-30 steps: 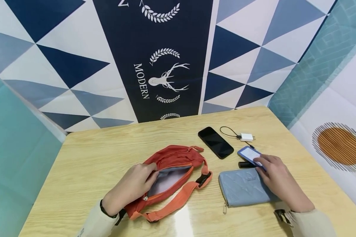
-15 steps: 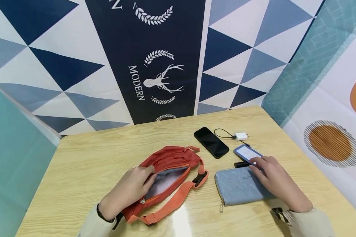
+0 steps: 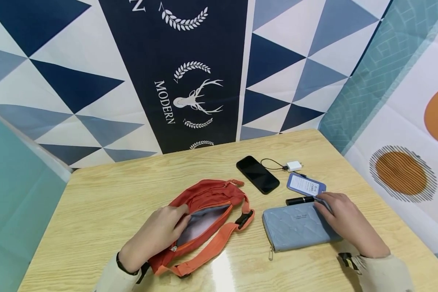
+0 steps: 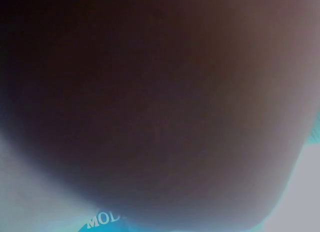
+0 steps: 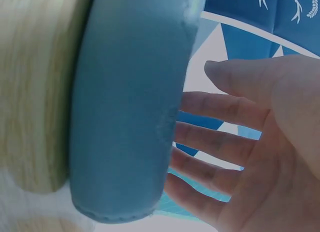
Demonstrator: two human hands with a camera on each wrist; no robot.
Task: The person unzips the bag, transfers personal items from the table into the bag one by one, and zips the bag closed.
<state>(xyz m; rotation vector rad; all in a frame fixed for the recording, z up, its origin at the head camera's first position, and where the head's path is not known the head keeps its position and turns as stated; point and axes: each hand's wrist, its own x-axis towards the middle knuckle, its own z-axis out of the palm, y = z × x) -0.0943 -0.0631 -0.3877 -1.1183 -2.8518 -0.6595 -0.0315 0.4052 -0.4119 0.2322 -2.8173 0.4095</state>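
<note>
My left hand (image 3: 158, 231) pinches the near-left rim of a red waist bag (image 3: 204, 190), whose unzipped pocket gapes toward me and shows a pale lining. Almost the whole left wrist view is dark and blurred. My right hand (image 3: 344, 221) is over the right end of a light blue quilted zip wallet (image 3: 295, 225), fingertips near the lower right corner of a blue-framed ID card (image 3: 303, 184). In the right wrist view its fingers (image 5: 220, 142) extend loosely behind the wallet's edge, thumb apart. A black tube (image 3: 299, 200) lies between card and wallet, its right end by the fingertips.
Behind the card lie a black phone (image 3: 257, 174) and a white charger plug (image 3: 294, 166) with a thin black cable (image 3: 271, 161). The bag's orange strap (image 3: 215, 247) with a black buckle loops in front of it. Patterned cloth (image 3: 200, 81) hangs behind the wooden table (image 3: 106, 211).
The ID card has turned and lies flatter, with more of its face showing, and the right fingers have let go of it. The left hand keeps its grip on the bag. The head view has shifted slightly.
</note>
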